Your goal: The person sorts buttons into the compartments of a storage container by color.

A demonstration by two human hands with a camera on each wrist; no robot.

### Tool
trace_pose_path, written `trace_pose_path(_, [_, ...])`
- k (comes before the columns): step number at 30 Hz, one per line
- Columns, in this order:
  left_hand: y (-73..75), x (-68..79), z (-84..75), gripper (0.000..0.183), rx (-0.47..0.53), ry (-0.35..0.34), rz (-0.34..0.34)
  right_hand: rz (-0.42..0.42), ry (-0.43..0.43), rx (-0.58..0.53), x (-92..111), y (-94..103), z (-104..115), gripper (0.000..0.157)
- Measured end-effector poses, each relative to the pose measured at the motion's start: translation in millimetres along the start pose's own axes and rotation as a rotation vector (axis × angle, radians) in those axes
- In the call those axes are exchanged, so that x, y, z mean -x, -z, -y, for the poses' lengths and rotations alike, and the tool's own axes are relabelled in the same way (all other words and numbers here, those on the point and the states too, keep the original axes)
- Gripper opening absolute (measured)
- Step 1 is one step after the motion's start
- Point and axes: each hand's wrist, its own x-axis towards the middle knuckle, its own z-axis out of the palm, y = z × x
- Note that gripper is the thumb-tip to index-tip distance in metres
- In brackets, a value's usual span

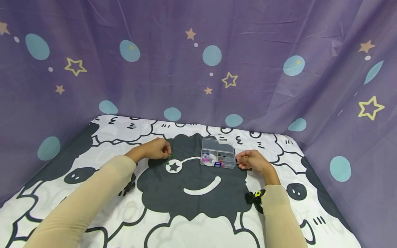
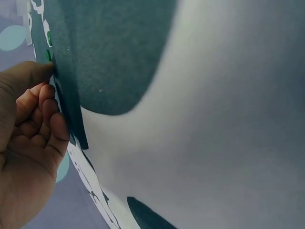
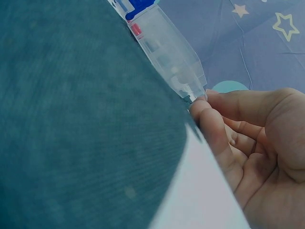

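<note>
A clear plastic compartment box [image 1: 225, 156] lies with its lid raised on the dark cloud print of the cloth. My right hand [image 1: 252, 161] is at the box's right end, thumb and fingertips pinching its edge; the right wrist view shows the tips meeting at the box [image 3: 167, 50]. Left of the box, my left hand [image 1: 156, 148] is low over the cloth, thumb and forefinger together at a small green piece [image 2: 48, 55]. A second green piece [image 2: 49, 37] lies just beyond it. Both are too small to identify.
Inside the box are a white round thing [image 1: 211, 159], a blue item [image 1: 217, 164], and pink and red bits. The cloth [image 1: 198, 203] has a cartoon print. A purple curtain [image 1: 173, 86] with stars and blue ovals hangs behind and at both sides.
</note>
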Motion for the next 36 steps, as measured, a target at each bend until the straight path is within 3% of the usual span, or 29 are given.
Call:
trace_pose_path(15, [-0.7,3.5,7.4,0.007,0.018,0.001,0.023,0.001,0.004,0.012,-2.3,-0.1,-2.5,0.025])
trace_pose_path(23, [1.8,2.5,1.2,0.007,0.026,-0.008,-0.022,-0.006,0.005,0.017,-1.5,-0.1,-2.1,0.024])
trace_pose_path(36, [-0.2,-11.7,-13.1,0.005,0.043,-0.067,-0.062,-0.002,0.002,0.009,-0.1,-0.6,-0.1,0.023])
